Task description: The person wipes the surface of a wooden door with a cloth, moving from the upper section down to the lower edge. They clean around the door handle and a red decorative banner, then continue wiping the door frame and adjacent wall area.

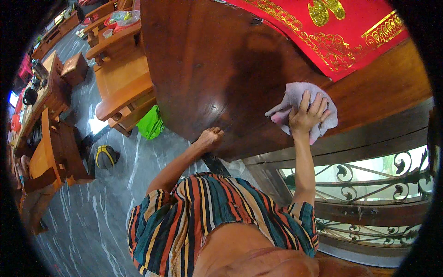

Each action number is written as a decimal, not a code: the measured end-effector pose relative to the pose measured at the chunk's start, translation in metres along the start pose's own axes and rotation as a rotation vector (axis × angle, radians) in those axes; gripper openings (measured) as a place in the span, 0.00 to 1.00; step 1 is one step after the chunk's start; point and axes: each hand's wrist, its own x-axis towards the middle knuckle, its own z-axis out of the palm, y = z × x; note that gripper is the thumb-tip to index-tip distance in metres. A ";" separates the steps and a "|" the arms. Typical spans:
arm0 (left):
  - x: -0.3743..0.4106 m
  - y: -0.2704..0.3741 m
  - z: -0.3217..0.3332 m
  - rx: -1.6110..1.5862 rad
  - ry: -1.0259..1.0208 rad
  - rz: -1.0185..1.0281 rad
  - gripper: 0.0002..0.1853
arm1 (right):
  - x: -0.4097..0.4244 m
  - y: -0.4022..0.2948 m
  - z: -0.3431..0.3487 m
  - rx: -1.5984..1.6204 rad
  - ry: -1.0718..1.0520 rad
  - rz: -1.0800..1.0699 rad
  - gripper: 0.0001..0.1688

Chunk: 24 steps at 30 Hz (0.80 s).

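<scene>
My right hand [308, 116] presses, with fingers spread, on a pale lilac cloth [327, 104] that has a pinkish patch. The cloth lies bunched on a dark, glossy wooden surface [193, 69], close to its right side. Near the lower corner of that wood, my left hand [209, 137] rests with its fingers curled in and nothing visible in them. Above the cloth hangs or lies a red fabric [360, 38] with gold patterns; its lower corner comes close to the cloth without touching it.
At left are a wooden armchair [119, 83], a bright green bag [151, 123] and a black-and-yellow ball [105, 156] on the grey marbled floor [114, 197]. A wooden table [52, 86] stands further left. Scrolled metal window bars [367, 180] run along the right.
</scene>
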 end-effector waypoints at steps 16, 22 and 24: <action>-0.133 -0.043 -0.041 -0.039 0.170 -0.278 0.08 | 0.157 -0.211 0.077 0.115 0.049 -0.087 0.34; -0.159 -0.057 -0.062 -0.023 0.204 -0.401 0.09 | 0.221 -0.275 0.084 0.084 -0.004 -0.290 0.29; -0.164 -0.059 -0.066 -0.025 0.212 -0.414 0.09 | 0.232 -0.278 0.077 0.101 -0.055 -0.386 0.31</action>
